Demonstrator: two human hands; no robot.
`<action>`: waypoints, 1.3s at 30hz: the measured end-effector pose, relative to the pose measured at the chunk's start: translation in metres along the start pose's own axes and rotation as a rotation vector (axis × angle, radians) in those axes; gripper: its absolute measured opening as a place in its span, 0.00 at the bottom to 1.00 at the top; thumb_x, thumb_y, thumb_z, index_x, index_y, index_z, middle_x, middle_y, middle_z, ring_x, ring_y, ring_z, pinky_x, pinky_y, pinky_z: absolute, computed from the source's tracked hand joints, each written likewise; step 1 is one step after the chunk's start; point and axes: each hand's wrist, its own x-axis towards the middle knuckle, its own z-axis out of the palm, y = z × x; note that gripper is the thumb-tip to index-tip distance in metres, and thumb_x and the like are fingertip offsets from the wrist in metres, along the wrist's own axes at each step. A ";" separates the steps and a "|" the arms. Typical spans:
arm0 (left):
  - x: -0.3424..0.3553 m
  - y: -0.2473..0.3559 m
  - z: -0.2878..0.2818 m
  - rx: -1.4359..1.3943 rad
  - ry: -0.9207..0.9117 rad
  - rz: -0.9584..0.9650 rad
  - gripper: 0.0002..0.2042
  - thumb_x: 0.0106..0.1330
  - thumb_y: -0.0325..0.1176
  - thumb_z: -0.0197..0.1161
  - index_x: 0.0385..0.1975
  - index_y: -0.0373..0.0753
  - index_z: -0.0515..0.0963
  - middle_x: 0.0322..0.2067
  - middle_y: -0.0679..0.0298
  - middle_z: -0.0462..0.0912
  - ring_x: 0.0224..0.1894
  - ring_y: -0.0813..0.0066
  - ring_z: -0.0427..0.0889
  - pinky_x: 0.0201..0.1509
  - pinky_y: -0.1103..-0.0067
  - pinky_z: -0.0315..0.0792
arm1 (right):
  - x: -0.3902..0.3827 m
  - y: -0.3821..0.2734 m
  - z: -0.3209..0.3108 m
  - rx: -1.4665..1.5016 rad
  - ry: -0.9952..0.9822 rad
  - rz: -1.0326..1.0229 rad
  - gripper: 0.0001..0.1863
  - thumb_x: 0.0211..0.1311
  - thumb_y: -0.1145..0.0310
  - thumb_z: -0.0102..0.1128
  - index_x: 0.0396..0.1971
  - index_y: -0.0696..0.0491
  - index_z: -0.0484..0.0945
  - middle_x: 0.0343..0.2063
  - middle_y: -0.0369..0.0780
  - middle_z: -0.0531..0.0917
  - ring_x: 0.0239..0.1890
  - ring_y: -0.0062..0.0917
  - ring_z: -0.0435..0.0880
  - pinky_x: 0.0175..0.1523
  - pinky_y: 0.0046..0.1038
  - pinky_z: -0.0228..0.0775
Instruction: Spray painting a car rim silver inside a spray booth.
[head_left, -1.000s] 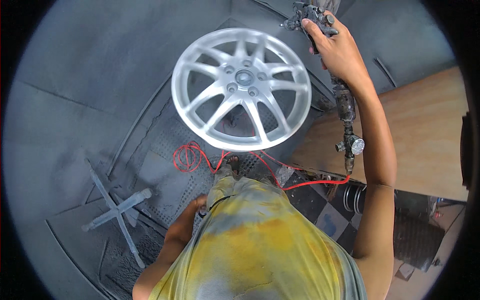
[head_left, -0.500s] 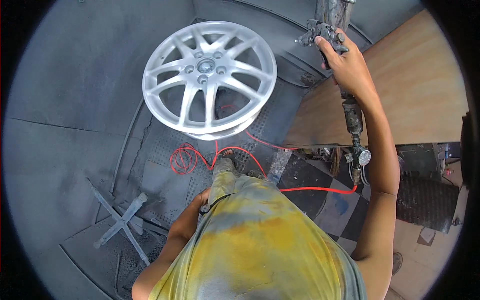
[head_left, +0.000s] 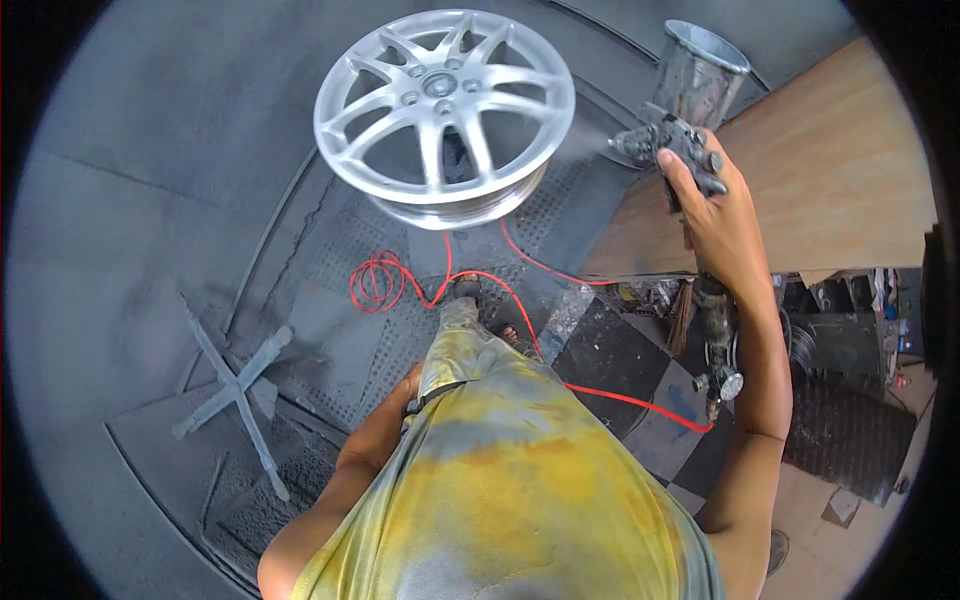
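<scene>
My right hand [head_left: 722, 215] grips a metal spray gun [head_left: 672, 152] by its handle, thumb across the body. A metal cup [head_left: 700, 75] sits above the gun; a fitting with a round gauge [head_left: 730, 385] and a red hose [head_left: 640, 405] hang below. The nozzle faces left toward a silver multi-spoke wheel [head_left: 520, 140], with faint mist between them. The wheel sits raised above the floor, its support mostly hidden. My left hand [head_left: 408, 382] hangs low beside my left leg, apart from the wheel, its fingers mostly hidden.
A grey cross-shaped stand [head_left: 235, 385] is at lower left. Grey sheeted walls [head_left: 150, 200] surround the wheel. A wooden panel [head_left: 820, 190] is on the right, above assorted items and a broom [head_left: 680, 325]. Red hose coils [head_left: 375, 285] lie on the floor beside my feet.
My right hand and the spray gun have moved down in the picture, bringing the cup fully into view. The wheel now appears higher in the picture. My left hand stays low.
</scene>
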 end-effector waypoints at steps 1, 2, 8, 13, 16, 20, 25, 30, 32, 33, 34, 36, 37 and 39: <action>-0.005 -0.002 0.002 -0.027 0.026 0.024 0.28 0.73 0.56 0.58 0.54 0.34 0.82 0.48 0.58 0.86 0.48 0.70 0.83 0.55 0.69 0.77 | -0.008 -0.008 0.004 0.025 -0.015 0.070 0.13 0.75 0.62 0.60 0.48 0.55 0.78 0.21 0.33 0.74 0.25 0.16 0.73 0.33 0.24 0.67; -0.014 0.010 0.012 -0.147 0.013 -0.036 0.31 0.73 0.59 0.57 0.55 0.33 0.82 0.49 0.57 0.86 0.48 0.70 0.83 0.55 0.69 0.77 | -0.019 -0.004 0.008 0.021 -0.024 0.080 0.13 0.75 0.62 0.60 0.48 0.55 0.78 0.21 0.33 0.74 0.25 0.16 0.73 0.33 0.24 0.67; -0.011 -0.001 0.010 -0.362 0.049 -0.114 0.38 0.73 0.68 0.50 0.59 0.34 0.79 0.49 0.58 0.86 0.49 0.72 0.84 0.58 0.72 0.77 | -0.045 -0.035 0.021 0.134 -0.079 0.062 0.15 0.73 0.66 0.63 0.54 0.57 0.77 0.23 0.30 0.75 0.28 0.13 0.72 0.35 0.21 0.67; 0.001 -0.027 -0.015 -0.451 -0.014 -0.098 0.40 0.72 0.71 0.46 0.63 0.37 0.78 0.54 0.57 0.85 0.53 0.68 0.84 0.60 0.70 0.76 | -0.048 -0.076 0.042 0.142 -0.164 0.026 0.14 0.73 0.70 0.62 0.53 0.58 0.77 0.25 0.30 0.75 0.29 0.13 0.70 0.35 0.20 0.66; 0.001 -0.018 -0.036 0.030 0.134 -0.203 0.47 0.66 0.79 0.43 0.55 0.34 0.83 0.49 0.52 0.87 0.51 0.62 0.85 0.58 0.66 0.77 | -0.033 -0.095 0.065 0.186 -0.170 -0.006 0.14 0.73 0.70 0.62 0.54 0.58 0.77 0.25 0.30 0.76 0.29 0.12 0.70 0.35 0.20 0.66; 0.008 -0.004 -0.076 0.239 0.295 -0.118 0.46 0.65 0.77 0.47 0.47 0.30 0.85 0.47 0.43 0.86 0.49 0.53 0.86 0.52 0.61 0.78 | -0.001 -0.117 0.084 0.259 -0.145 -0.069 0.14 0.73 0.69 0.62 0.53 0.59 0.77 0.27 0.28 0.76 0.30 0.11 0.70 0.35 0.18 0.65; 0.010 0.124 -0.094 0.527 0.360 -0.188 0.34 0.69 0.62 0.55 0.49 0.31 0.84 0.52 0.39 0.83 0.60 0.44 0.80 0.63 0.60 0.72 | 0.033 -0.126 0.092 0.201 0.042 0.019 0.13 0.75 0.67 0.62 0.52 0.58 0.77 0.28 0.29 0.76 0.30 0.12 0.73 0.37 0.18 0.67; 0.061 0.161 -0.147 0.321 0.519 0.201 0.32 0.71 0.60 0.54 0.48 0.31 0.84 0.47 0.44 0.87 0.51 0.47 0.86 0.55 0.59 0.77 | 0.045 -0.124 0.073 0.085 0.152 0.073 0.13 0.76 0.66 0.61 0.51 0.57 0.78 0.27 0.30 0.75 0.29 0.12 0.72 0.35 0.18 0.65; 0.051 0.240 -0.138 0.030 0.315 0.081 0.30 0.75 0.62 0.51 0.50 0.37 0.83 0.43 0.56 0.89 0.40 0.67 0.88 0.42 0.67 0.79 | 0.039 -0.115 0.076 0.046 0.201 0.158 0.13 0.76 0.66 0.61 0.51 0.58 0.78 0.27 0.29 0.75 0.29 0.12 0.72 0.35 0.18 0.65; 0.054 0.257 -0.145 -0.024 0.289 0.086 0.30 0.75 0.62 0.50 0.52 0.39 0.82 0.42 0.59 0.89 0.37 0.73 0.88 0.39 0.69 0.79 | 0.036 -0.118 0.077 0.040 0.206 0.196 0.13 0.76 0.66 0.61 0.52 0.58 0.77 0.26 0.29 0.74 0.29 0.12 0.72 0.34 0.18 0.65; 0.059 0.270 -0.153 -0.102 0.242 0.110 0.33 0.75 0.63 0.50 0.55 0.34 0.79 0.46 0.55 0.87 0.46 0.60 0.88 0.48 0.67 0.82 | 0.032 -0.116 0.078 0.046 0.203 0.200 0.13 0.76 0.67 0.60 0.52 0.58 0.77 0.27 0.29 0.74 0.29 0.12 0.71 0.35 0.18 0.65; 0.070 0.300 -0.157 -0.213 0.206 0.141 0.33 0.76 0.63 0.48 0.57 0.34 0.76 0.46 0.53 0.87 0.48 0.60 0.87 0.52 0.65 0.81 | 0.024 -0.114 0.077 0.066 0.189 0.219 0.13 0.76 0.67 0.60 0.52 0.58 0.76 0.28 0.29 0.74 0.30 0.12 0.70 0.36 0.18 0.65; 0.073 0.313 -0.159 -0.329 0.173 0.171 0.34 0.77 0.64 0.45 0.60 0.34 0.74 0.47 0.52 0.86 0.50 0.59 0.87 0.56 0.63 0.80 | 0.020 -0.116 0.075 0.069 0.162 0.238 0.13 0.76 0.68 0.60 0.52 0.58 0.76 0.29 0.29 0.75 0.30 0.12 0.70 0.37 0.18 0.65; 0.073 0.345 -0.150 -0.398 0.133 0.195 0.35 0.77 0.64 0.44 0.62 0.34 0.72 0.51 0.50 0.84 0.54 0.56 0.85 0.60 0.61 0.78 | 0.014 -0.115 0.075 0.039 0.167 0.259 0.13 0.75 0.68 0.61 0.53 0.58 0.76 0.29 0.29 0.75 0.30 0.12 0.70 0.37 0.18 0.65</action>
